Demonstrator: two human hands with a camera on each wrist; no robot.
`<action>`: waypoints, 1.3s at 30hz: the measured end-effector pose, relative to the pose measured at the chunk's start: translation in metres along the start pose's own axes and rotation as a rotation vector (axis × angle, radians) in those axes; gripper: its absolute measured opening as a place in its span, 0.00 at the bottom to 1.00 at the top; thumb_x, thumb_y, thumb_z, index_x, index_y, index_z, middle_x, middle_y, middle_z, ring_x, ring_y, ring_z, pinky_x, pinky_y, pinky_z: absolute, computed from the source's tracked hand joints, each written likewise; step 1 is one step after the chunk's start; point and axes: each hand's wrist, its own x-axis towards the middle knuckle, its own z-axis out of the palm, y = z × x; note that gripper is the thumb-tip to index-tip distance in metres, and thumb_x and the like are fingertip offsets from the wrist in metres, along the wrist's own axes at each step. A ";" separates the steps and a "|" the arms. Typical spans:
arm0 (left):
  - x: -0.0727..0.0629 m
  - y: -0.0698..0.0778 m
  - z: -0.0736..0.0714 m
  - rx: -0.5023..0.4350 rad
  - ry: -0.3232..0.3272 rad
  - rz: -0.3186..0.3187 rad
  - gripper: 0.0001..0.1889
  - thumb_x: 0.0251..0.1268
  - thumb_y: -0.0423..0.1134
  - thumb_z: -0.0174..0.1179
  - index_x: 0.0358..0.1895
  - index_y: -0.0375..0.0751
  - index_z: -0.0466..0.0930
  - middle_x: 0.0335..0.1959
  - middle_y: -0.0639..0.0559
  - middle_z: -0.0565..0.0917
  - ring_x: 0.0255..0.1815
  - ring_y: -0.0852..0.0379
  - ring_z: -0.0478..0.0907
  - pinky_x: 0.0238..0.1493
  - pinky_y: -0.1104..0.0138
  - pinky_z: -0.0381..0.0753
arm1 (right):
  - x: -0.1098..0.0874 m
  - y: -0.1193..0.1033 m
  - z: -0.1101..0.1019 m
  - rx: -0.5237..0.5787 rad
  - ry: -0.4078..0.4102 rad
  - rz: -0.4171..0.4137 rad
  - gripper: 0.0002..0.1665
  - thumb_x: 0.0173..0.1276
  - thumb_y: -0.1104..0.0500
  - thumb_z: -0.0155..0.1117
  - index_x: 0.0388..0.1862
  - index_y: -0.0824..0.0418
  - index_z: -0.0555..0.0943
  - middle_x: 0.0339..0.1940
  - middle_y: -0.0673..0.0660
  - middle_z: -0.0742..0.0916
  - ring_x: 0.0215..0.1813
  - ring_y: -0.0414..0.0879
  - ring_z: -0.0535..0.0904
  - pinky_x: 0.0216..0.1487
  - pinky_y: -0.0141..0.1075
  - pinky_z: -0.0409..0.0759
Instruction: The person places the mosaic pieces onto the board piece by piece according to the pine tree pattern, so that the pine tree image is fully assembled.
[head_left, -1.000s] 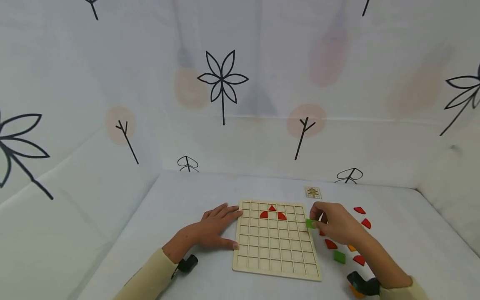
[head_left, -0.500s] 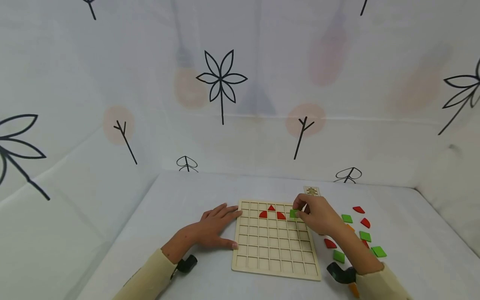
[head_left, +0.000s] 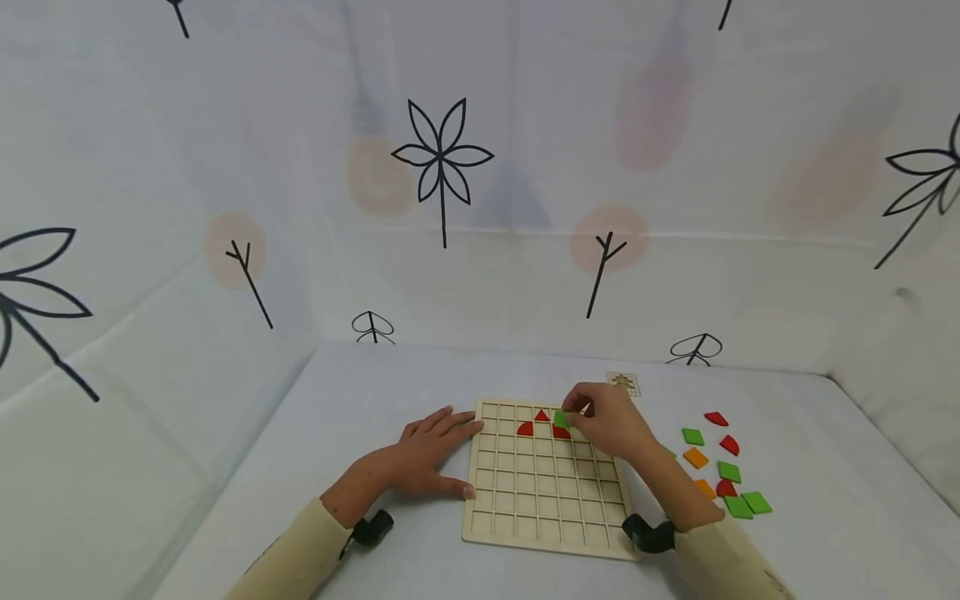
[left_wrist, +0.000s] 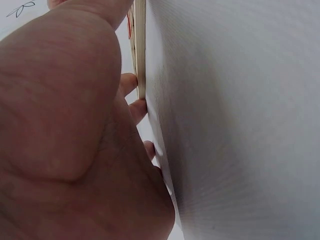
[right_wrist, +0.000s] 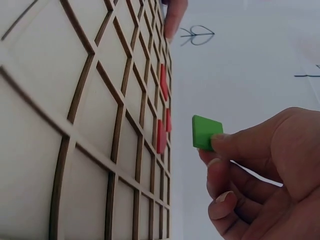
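Between thumb and forefinger my right hand (head_left: 611,421) pinches a green square tile (right_wrist: 205,131), held above the upper part of a wooden grid board (head_left: 525,500). In the right wrist view a gap shows between tile and board. Three red pieces sit in the board's cells near its far edge: a triangle (head_left: 542,415), a quarter-round piece (head_left: 526,429) on the left, and another quarter-round piece (head_left: 561,433) partly covered by the tile in the head view. My left hand (head_left: 427,458) lies with fingers spread, its fingertips and thumb touching the board's left edge.
Loose tiles lie right of the board, among them green squares (head_left: 729,472), an orange square (head_left: 696,457) and red quarter-round pieces (head_left: 717,418). Some are hidden under my right forearm. A small pattern card (head_left: 623,383) lies beyond the board. White fabric walls enclose the table.
My right hand has carried the green tile leftward from the board's right edge to over the upper red pieces. The left hand has stayed in place at the board's edge.
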 end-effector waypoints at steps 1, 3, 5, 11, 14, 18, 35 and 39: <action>0.000 0.000 0.000 0.001 0.001 0.001 0.53 0.66 0.74 0.62 0.88 0.58 0.50 0.88 0.55 0.50 0.89 0.40 0.40 0.77 0.38 0.54 | 0.002 -0.001 0.002 0.001 0.005 0.008 0.04 0.70 0.68 0.72 0.39 0.59 0.87 0.35 0.51 0.88 0.34 0.43 0.80 0.36 0.39 0.80; 0.000 0.000 -0.001 0.003 0.000 0.003 0.53 0.66 0.74 0.62 0.88 0.58 0.50 0.88 0.55 0.50 0.89 0.40 0.40 0.77 0.38 0.54 | 0.005 -0.002 0.005 0.003 0.010 0.023 0.03 0.70 0.66 0.72 0.40 0.60 0.87 0.35 0.51 0.88 0.34 0.43 0.81 0.37 0.39 0.80; -0.001 0.001 -0.001 0.002 -0.001 0.002 0.53 0.66 0.74 0.62 0.88 0.58 0.50 0.88 0.55 0.50 0.89 0.40 0.40 0.77 0.38 0.54 | 0.008 -0.002 0.007 0.014 0.005 0.026 0.02 0.70 0.66 0.72 0.40 0.61 0.87 0.35 0.51 0.88 0.35 0.43 0.81 0.37 0.40 0.80; -0.002 0.002 -0.004 -0.005 -0.005 -0.002 0.53 0.67 0.74 0.62 0.88 0.58 0.50 0.88 0.55 0.50 0.89 0.41 0.39 0.77 0.37 0.54 | 0.013 -0.004 0.012 0.046 -0.019 0.019 0.01 0.70 0.66 0.72 0.38 0.62 0.87 0.35 0.51 0.87 0.36 0.44 0.82 0.38 0.42 0.82; -0.002 0.001 -0.003 -0.005 -0.008 -0.002 0.52 0.67 0.74 0.62 0.88 0.59 0.50 0.88 0.55 0.50 0.89 0.41 0.39 0.77 0.37 0.54 | 0.014 -0.003 0.015 0.044 -0.030 0.009 0.03 0.70 0.66 0.73 0.37 0.59 0.87 0.34 0.50 0.88 0.36 0.43 0.82 0.39 0.42 0.81; -0.001 0.000 -0.003 -0.013 -0.008 0.000 0.53 0.66 0.74 0.62 0.88 0.59 0.50 0.88 0.55 0.50 0.89 0.40 0.39 0.76 0.37 0.54 | 0.013 -0.003 0.020 0.033 -0.040 -0.002 0.04 0.70 0.66 0.73 0.36 0.58 0.87 0.33 0.49 0.88 0.36 0.42 0.81 0.40 0.41 0.80; -0.001 0.000 -0.003 -0.005 -0.022 -0.006 0.53 0.67 0.74 0.61 0.88 0.60 0.49 0.88 0.56 0.49 0.89 0.41 0.38 0.78 0.37 0.52 | 0.009 0.005 0.025 0.039 -0.060 0.028 0.01 0.70 0.65 0.74 0.37 0.61 0.89 0.32 0.49 0.85 0.33 0.43 0.78 0.37 0.40 0.79; 0.000 0.001 -0.004 -0.007 -0.018 -0.004 0.53 0.67 0.74 0.62 0.88 0.60 0.49 0.88 0.56 0.49 0.89 0.41 0.38 0.77 0.38 0.53 | 0.010 0.008 0.023 0.053 -0.073 0.001 0.02 0.69 0.66 0.73 0.40 0.62 0.89 0.30 0.49 0.85 0.33 0.43 0.78 0.36 0.39 0.79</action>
